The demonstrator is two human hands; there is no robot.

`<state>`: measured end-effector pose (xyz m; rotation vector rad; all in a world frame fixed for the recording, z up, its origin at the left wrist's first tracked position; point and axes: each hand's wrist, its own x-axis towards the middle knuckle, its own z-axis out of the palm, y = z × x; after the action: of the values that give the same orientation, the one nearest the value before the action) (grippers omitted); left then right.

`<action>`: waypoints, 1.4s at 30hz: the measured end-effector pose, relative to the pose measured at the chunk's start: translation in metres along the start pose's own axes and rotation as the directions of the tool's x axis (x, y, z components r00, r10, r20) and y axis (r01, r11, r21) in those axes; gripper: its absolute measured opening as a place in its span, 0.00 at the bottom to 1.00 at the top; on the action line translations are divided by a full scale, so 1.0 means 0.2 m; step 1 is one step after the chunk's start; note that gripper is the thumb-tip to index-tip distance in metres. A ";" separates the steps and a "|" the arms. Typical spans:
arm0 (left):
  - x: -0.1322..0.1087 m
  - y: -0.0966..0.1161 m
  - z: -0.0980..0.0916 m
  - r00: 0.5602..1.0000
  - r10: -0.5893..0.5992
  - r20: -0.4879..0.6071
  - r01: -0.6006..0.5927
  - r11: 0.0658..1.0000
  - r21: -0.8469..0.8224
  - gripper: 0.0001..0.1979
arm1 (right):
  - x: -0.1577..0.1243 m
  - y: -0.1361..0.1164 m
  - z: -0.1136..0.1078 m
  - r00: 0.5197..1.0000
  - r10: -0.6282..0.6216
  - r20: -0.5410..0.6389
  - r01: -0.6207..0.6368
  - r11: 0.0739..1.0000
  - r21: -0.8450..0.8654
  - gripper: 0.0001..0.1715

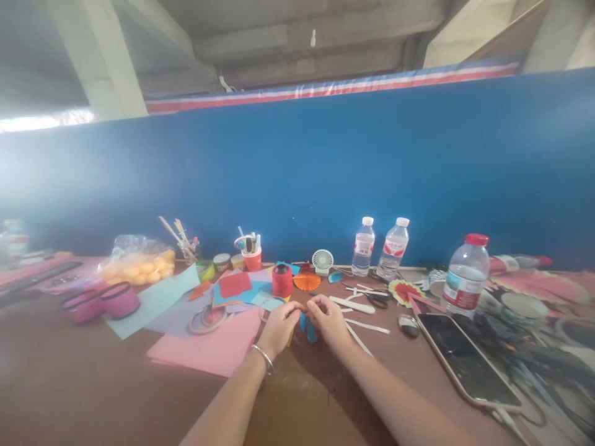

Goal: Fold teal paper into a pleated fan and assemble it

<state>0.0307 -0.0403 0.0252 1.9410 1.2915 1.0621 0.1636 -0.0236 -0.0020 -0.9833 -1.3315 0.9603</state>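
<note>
My left hand (279,325) and my right hand (326,321) meet over the brown table, fingertips pinched close together. Whatever they hold between them is too small and blurred to name. Just below the fingers hang or lie blue pieces (310,331) that look like paper; I cannot tell whether they are attached to what is pinched. A bit of yellow shows beside my left hand, mostly covered by it. Beyond the hands are an orange pleated paper fan (307,282) and a red cylinder (282,280). White strips (367,326) lie right of my right hand, near a white-handled tool (352,305).
Coloured paper sheets (209,347) spread to the left, with a tape roll (204,320) on them. A small fan (322,261), two water bottles (363,248) and a red-capped bottle (466,275) stand behind. Black scissors (377,301) and a phone (467,359) lie right. A blue wall (297,179) rises behind.
</note>
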 end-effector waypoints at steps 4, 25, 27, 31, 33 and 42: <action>0.01 -0.03 0.02 1.000 0.012 0.000 -0.012 0.998 0.059 0.13 | 0.00 0.01 0.00 1.000 -0.002 0.017 0.002 1.000 0.003 0.14; 0.02 -0.05 0.03 0.988 -0.024 -0.150 0.011 0.996 -0.086 0.13 | -0.02 0.04 0.06 0.982 0.175 0.071 -0.188 0.939 0.289 0.15; 0.02 -0.06 0.02 0.988 -0.024 -0.154 0.018 0.999 -0.043 0.13 | -0.02 0.04 0.06 0.980 0.194 0.043 -0.198 0.936 0.290 0.15; 0.01 -0.06 -0.01 0.993 0.027 -0.117 -0.004 0.981 0.193 0.11 | -0.02 0.05 0.04 0.975 0.221 -0.003 -0.212 0.941 0.263 0.12; 0.01 -0.05 -0.02 0.995 0.071 -0.075 -0.045 0.952 0.302 0.09 | -0.01 0.06 0.03 0.976 0.216 -0.016 -0.205 0.946 0.251 0.11; 0.02 -0.04 -0.05 0.994 0.108 -0.012 -0.097 0.932 0.350 0.08 | 0.00 0.08 0.01 0.961 0.264 -0.078 -0.228 0.922 0.314 0.15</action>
<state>0.0185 -0.0339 0.0255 2.2832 1.4924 0.9651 0.1610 -0.0191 -0.0167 -0.9664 -0.9389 1.2370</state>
